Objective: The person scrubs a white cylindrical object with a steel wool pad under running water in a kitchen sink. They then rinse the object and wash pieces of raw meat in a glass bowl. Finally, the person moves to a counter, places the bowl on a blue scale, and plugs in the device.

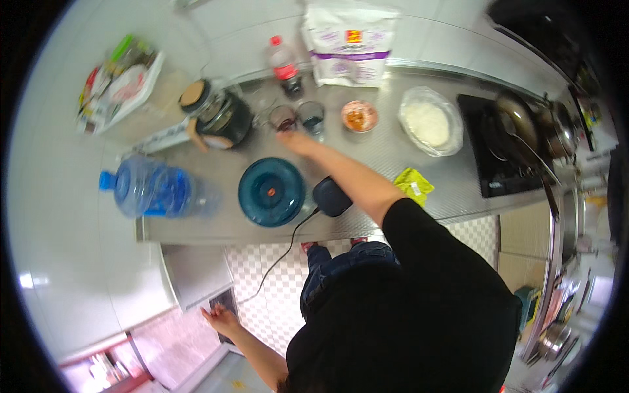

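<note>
My right hand [295,142] reaches across the steel counter [216,191] to a glass of dark liquid [282,117]; whether the fingers close on it is unclear. A second glass [311,115] stands just to its right. Behind them is a cola bottle with a red cap [285,66], partly filled. Below the hand lies a round blue-green lid or dish [271,192], with a dark device on a cable [332,196] beside it. At the lower left my left hand [221,317] hangs away from the counter, fingers spread and holding nothing visible.
A large water jug [147,189] lies at the counter's left, near a dark glass jar [221,123]. Farther right are a bowl with orange food [359,117], a plastic-covered bowl of white dough or flour [430,123], a yellow-green cloth [414,185] and a black cooktop [508,184] with pans.
</note>
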